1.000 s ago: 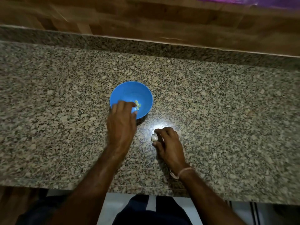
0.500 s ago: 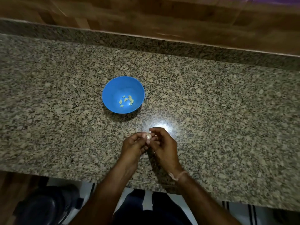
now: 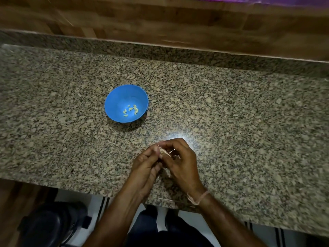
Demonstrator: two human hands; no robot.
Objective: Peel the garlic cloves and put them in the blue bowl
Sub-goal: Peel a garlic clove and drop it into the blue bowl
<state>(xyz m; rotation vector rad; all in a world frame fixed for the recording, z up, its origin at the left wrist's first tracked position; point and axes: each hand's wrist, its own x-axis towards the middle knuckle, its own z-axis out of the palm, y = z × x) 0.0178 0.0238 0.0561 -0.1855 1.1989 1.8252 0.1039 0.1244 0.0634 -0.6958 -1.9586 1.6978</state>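
The blue bowl (image 3: 114, 102) stands on the granite counter, left of centre, with several peeled garlic cloves (image 3: 131, 110) lying in its bottom. Nearer the counter's front edge my left hand (image 3: 146, 164) and my right hand (image 3: 181, 161) meet over the counter. Between their fingertips they pinch a small pale garlic piece (image 3: 162, 151) with papery skin. Most of that garlic is hidden by my fingers. A bit of loose skin (image 3: 167, 172) shows under my hands.
The speckled granite counter (image 3: 240, 122) runs across the view, with a low granite upstand and a wooden wall (image 3: 160, 20) behind it. A bright light reflection lies just beyond my hands. Below the front edge, a dark object (image 3: 51, 223) sits on the floor at left.
My left hand left the blue bowl after dropping a clove in and came back to my right hand. Both hands now hold the garlic piece together.
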